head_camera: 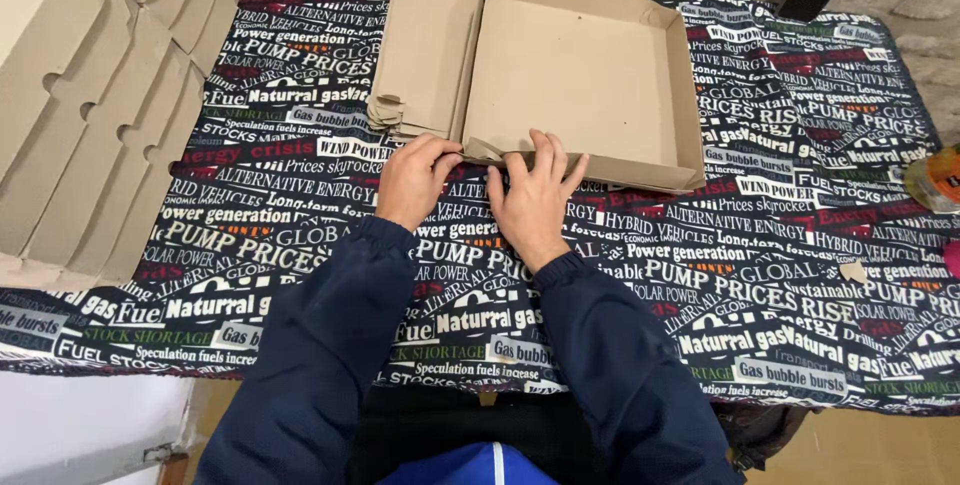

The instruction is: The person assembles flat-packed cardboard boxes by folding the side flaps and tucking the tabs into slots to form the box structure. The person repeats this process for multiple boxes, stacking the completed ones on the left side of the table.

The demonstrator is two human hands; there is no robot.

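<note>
So over on the far left of the hands there was a big fanned-out stack of flat cardboard blanks (95, 115), unfolded, with notched edges, lying well apart from either hand on the table's dark printed cloth (300, 245)

Closer in, just beyond the left hand (412, 180), sat a smaller pile of flat cardboard sheets (420, 55) – its ragged near corner was right by the knuckles. The left hand was curled in, fingers pinched narrow on the folded corner flap (482, 150) at the box's near-left corner. Can't really tell how firm the grip was, the fingertips were tucked under the cardboard

The right hand (532, 195) was right next to it, nearly touching, lying mostly flat with fingers spread a bit and pressed against the near wall of the half-folded cardboard box (575, 75). So more pushing than holding. The box itself was open-topped, shallow, square-ish – it stretched away from both hands and off to the right of them, partly resting on that sheet pile

Both arms were in dark blue sleeves (330, 345). Way out right of the right hand, at the table edge, there was a yellowish roll-like thing (935, 177), mostly cut off, couldn't tell what it was
</note>
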